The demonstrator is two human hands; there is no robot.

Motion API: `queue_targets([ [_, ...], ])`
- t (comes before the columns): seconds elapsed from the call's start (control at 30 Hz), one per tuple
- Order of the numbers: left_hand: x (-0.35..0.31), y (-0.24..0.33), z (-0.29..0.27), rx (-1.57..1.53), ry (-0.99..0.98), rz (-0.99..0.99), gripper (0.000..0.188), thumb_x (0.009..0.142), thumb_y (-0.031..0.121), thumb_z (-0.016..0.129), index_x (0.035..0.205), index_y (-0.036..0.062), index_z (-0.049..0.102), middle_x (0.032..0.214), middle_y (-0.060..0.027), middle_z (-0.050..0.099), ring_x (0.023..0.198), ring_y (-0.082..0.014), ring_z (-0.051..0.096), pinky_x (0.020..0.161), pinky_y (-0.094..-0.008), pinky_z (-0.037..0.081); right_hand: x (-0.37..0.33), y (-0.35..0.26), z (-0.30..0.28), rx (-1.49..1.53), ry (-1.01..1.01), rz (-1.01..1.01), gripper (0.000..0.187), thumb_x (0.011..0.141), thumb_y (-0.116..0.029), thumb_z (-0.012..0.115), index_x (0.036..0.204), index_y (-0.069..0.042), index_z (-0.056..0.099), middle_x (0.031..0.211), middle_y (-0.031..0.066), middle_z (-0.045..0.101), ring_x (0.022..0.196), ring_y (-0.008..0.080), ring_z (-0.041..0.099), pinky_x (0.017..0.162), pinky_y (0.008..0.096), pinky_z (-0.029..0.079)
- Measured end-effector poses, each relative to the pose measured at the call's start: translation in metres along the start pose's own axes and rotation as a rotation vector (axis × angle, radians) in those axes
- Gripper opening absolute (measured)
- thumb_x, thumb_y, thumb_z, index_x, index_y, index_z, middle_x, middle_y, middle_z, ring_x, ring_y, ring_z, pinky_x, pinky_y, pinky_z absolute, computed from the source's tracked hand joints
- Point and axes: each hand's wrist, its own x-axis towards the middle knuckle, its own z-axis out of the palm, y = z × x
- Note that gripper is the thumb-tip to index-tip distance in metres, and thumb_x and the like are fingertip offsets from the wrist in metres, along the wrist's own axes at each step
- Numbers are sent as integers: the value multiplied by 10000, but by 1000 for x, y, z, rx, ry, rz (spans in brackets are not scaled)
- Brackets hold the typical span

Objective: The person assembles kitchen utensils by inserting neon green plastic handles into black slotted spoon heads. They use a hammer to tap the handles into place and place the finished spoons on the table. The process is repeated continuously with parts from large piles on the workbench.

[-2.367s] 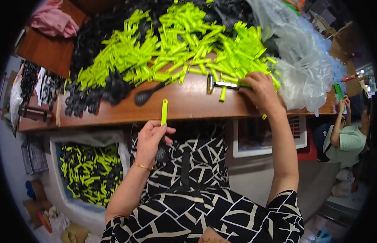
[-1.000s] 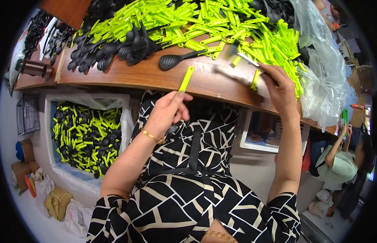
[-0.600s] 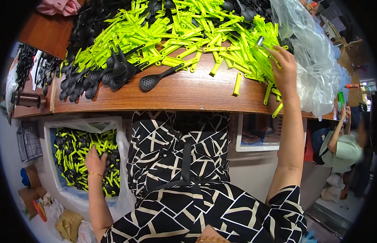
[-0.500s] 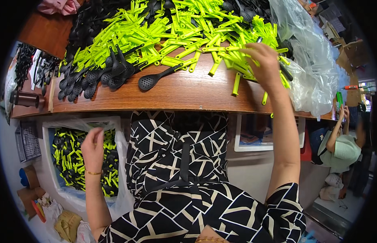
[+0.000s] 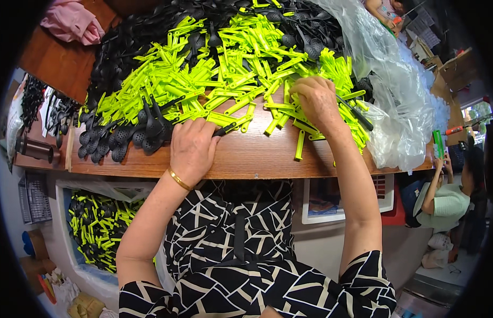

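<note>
At the table's near side, my left hand [image 5: 193,146] is closed over a black slotted spoon. It hides the bowl, and the spoon's dark handle [image 5: 224,129] comes out to the right of the fingers. Farther right, my right hand [image 5: 316,100] reaches into the heap of lime-green plastic handles [image 5: 246,79]. Its fingers are bent and closed at the tips among the handles, and what they hold is hidden. Several black slotted spoons [image 5: 119,143] lie piled left of my left hand. A single green handle [image 5: 299,146] lies just below my right hand.
More black utensils [image 5: 313,45] form the back of the heap. Clear plastic sheeting [image 5: 389,100] covers the table's right end. Below on the left stands a lined bin [image 5: 61,212] of green-and-black pieces. A brown cylinder [image 5: 37,148] lies at left. Another person [image 5: 445,204] works at far right.
My left hand has moved from above the bin up to the table, onto the lone slotted spoon. My right hand has shifted left within the green handles. The view has tilted slightly.
</note>
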Motion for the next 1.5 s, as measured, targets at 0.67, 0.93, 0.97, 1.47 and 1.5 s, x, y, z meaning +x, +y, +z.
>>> queue_targets([
  [0.67, -18, 11, 17, -1370, -94, -574, 385, 1108, 148, 588, 1460, 3, 528, 873, 1, 599, 753, -50, 564, 701, -200, 486, 22, 0, 24, 228, -9, 116, 169, 951, -259, 713, 993, -114, 791, 1003, 62, 766, 1045, 279, 689, 1017, 448, 436],
  [0.93, -23, 10, 6, -1406, -112, -590, 337, 1131, 165, 526, 1438, 42, 456, 1244, -146, 717, 823, -96, 697, 738, -200, 512, 27, -18, -13, 723, -361, 517, 256, 981, -269, 693, 1107, -71, 794, 1061, 110, 790, 959, 316, 731, 962, 411, 528],
  [0.97, -26, 8, 8, -1389, -115, -575, 328, 1131, 164, 527, 1428, 43, 457, 1256, -148, 714, 821, -97, 699, 738, -202, 518, 28, -21, -17, 706, -388, 525, 247, 987, -256, 695, 1101, -62, 798, 1093, 111, 792, 959, 311, 737, 948, 398, 543],
  [1.47, -26, 0, 13, -1391, -135, -621, 317, 1120, 203, 573, 1369, 8, 547, 1188, -143, 738, 814, -125, 717, 724, -245, 568, 56, 33, 31, -289, -42, -53, 233, 898, -181, 724, 1122, -220, 775, 1209, -33, 737, 1224, 235, 624, 1111, 470, 390],
  [1.5, -27, 0, 14, -1399, -118, -631, 314, 1120, 201, 573, 1366, 8, 549, 1186, -143, 740, 816, -127, 718, 725, -246, 569, 59, 32, 25, -274, -21, -60, 221, 867, -131, 709, 1053, -212, 795, 1087, -23, 765, 1150, 211, 656, 1065, 464, 420],
])
